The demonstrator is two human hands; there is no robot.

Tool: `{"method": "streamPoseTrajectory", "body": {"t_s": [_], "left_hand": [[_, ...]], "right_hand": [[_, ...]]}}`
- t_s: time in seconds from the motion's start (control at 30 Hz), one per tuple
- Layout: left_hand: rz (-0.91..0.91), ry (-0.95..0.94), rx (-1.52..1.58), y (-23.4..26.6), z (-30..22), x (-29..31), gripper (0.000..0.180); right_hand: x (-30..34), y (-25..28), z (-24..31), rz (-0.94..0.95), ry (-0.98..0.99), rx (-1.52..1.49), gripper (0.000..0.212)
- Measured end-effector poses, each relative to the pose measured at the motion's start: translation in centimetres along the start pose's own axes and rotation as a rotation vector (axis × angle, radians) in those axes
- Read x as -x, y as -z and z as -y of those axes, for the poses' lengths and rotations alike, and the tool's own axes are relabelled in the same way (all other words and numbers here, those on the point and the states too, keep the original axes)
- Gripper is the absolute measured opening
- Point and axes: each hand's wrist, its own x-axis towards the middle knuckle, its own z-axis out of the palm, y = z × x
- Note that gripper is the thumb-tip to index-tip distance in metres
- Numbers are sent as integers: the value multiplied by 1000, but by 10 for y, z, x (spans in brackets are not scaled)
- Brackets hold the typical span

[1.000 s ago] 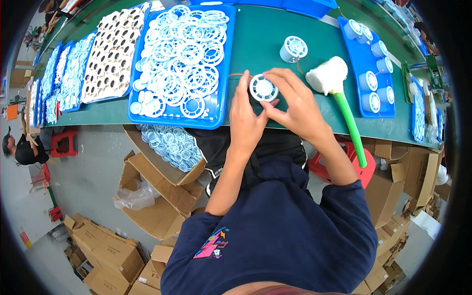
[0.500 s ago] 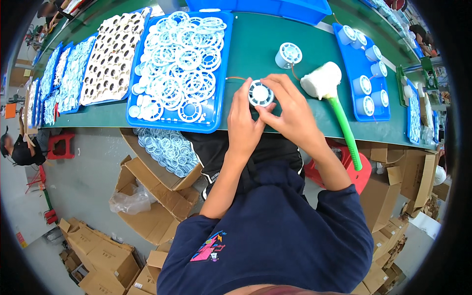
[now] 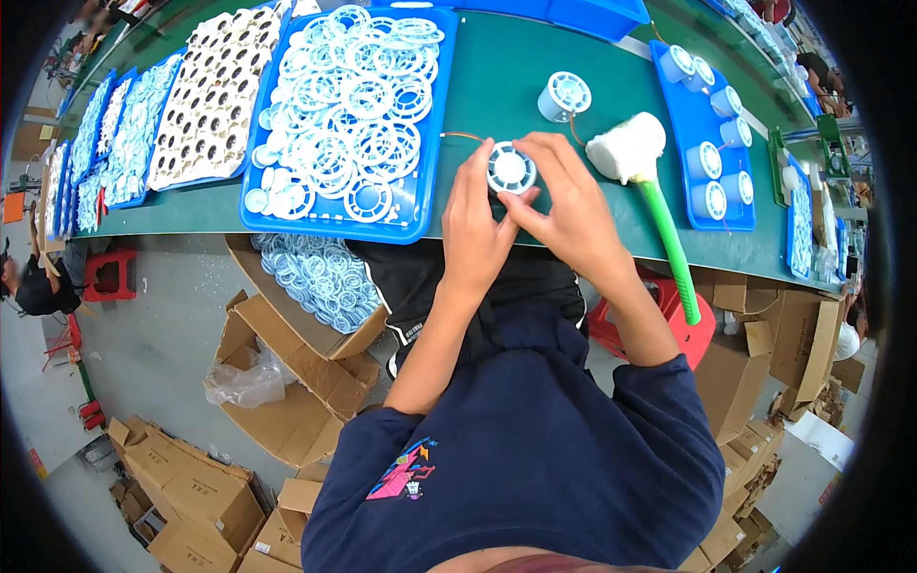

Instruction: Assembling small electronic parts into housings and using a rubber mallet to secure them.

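Both my hands are closed round a white cylindrical part (image 3: 512, 168) with a slotted ring on its top face, held over the table's near edge. My left hand (image 3: 468, 208) grips its left side, and a thin orange-brown wire runs out to the left beyond those fingers. My right hand (image 3: 571, 202) wraps the other side, thumb at the near rim. The part's lower body is hidden by my fingers. A similar white part (image 3: 565, 97) with a wire lies tilted beyond my right hand. Right of it lies a mallet with a white wrapped head (image 3: 626, 149) and green handle (image 3: 671, 250).
Left of my hands, a blue tray (image 3: 427, 196) holds heaped white rings and small discs. A moulded pulp tray (image 3: 212, 95) lies beyond it. At right, another blue tray (image 3: 681, 138) carries several white cylinders. A red stool (image 3: 693, 329) and cardboard boxes (image 3: 196, 487) stand below.
The view has shifted slightly, so the trays and table sit a little higher in the picture. Both hands keep hold of the white part, which faces up as before.
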Motion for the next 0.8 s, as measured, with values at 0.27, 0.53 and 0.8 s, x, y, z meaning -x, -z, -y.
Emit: {"method": "streamPoseTrajectory", "body": {"t_s": [0.27, 0.53, 0.8], "left_hand": [[71, 62, 78, 10, -8, -7, 64], [85, -87, -41, 7, 1, -4, 72], [57, -61, -86, 3, 7, -1, 80]], "right_hand": [[76, 49, -70, -214, -433, 576, 52], [57, 81, -25, -168, -496, 20, 32], [5, 83, 2, 89, -483, -23, 32]]}}
